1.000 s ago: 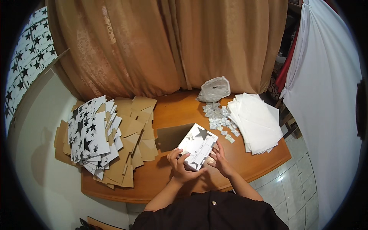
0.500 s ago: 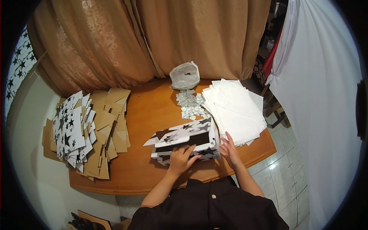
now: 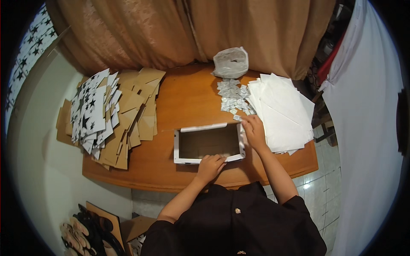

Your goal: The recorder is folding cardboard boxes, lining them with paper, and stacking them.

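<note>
A rectangular cardboard box [image 3: 176, 147] with a white rim stands upright on the table in front of me, its top uncovered and its brown inside showing. My left hand [image 3: 210, 168] is closed over the box's near rim, fingertips on the edge. Beyond the box's far right corner, my right hand [image 3: 253, 130] pinches a small whitish sachet [image 3: 237, 117] at the near end of a heap. That heap of small sachets [image 3: 232, 103] lies just past the box. To the right of my right hand is a stack of white paper sheets [image 3: 284, 113].
Flat brown cardboard pieces [image 3: 132, 102] and star-printed white ones [image 3: 92, 106] are piled at the left of the wooden table [image 3: 183, 94]. A crumpled translucent plastic bag [image 3: 230, 63] stands at the back, against brown curtains [image 3: 239, 25]. Shoes [image 3: 81, 232] sit at the lower left.
The box has been turned upright, so its inside now shows instead of its star-printed side and flap. My right hand has moved from its right side forward to the sachets. The view has shifted.
</note>
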`<state>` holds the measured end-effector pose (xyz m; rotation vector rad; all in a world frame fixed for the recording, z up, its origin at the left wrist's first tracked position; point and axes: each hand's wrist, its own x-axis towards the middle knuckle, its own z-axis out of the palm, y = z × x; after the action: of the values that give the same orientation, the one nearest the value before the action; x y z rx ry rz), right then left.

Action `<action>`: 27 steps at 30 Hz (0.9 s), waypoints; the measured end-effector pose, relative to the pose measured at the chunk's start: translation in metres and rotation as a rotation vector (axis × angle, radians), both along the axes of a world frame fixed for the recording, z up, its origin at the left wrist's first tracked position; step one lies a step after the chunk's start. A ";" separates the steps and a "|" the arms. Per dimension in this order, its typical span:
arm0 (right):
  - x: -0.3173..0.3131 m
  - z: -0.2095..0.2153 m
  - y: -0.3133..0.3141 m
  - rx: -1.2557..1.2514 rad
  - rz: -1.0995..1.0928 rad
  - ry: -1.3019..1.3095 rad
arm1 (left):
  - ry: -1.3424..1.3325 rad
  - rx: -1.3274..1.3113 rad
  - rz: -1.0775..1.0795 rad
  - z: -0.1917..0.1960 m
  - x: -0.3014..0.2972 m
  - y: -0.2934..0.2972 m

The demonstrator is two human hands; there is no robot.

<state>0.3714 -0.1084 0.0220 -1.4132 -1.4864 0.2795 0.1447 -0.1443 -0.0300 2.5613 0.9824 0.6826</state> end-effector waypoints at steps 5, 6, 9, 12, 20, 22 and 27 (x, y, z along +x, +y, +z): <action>-0.020 -0.008 0.035 -0.036 -0.036 0.147 | -0.088 0.205 0.036 0.024 -0.014 -0.007; -0.020 -0.023 0.035 -0.053 -0.023 0.096 | -0.078 0.135 0.112 0.027 -0.022 -0.009; -0.034 -0.026 0.016 -0.148 0.039 -0.110 | -0.110 0.201 0.484 0.003 -0.070 0.003; -0.040 -0.013 -0.014 -0.337 0.039 -0.378 | -0.384 0.033 0.718 0.001 -0.104 0.019; -0.031 -0.074 -0.027 -0.342 -0.042 0.004 | -0.868 -0.728 0.595 -0.039 -0.128 0.049; -0.035 -0.061 -0.027 -0.361 -0.133 -0.143 | -0.496 -0.449 0.601 -0.027 -0.120 0.048; -0.042 -0.059 -0.031 -0.418 -0.214 -0.101 | -0.143 -0.162 0.628 -0.001 -0.101 0.041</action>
<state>0.3297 -0.1397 -0.0374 -1.9294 -1.3918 0.4058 0.0434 -0.1029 -0.0314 2.0202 1.7282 0.8780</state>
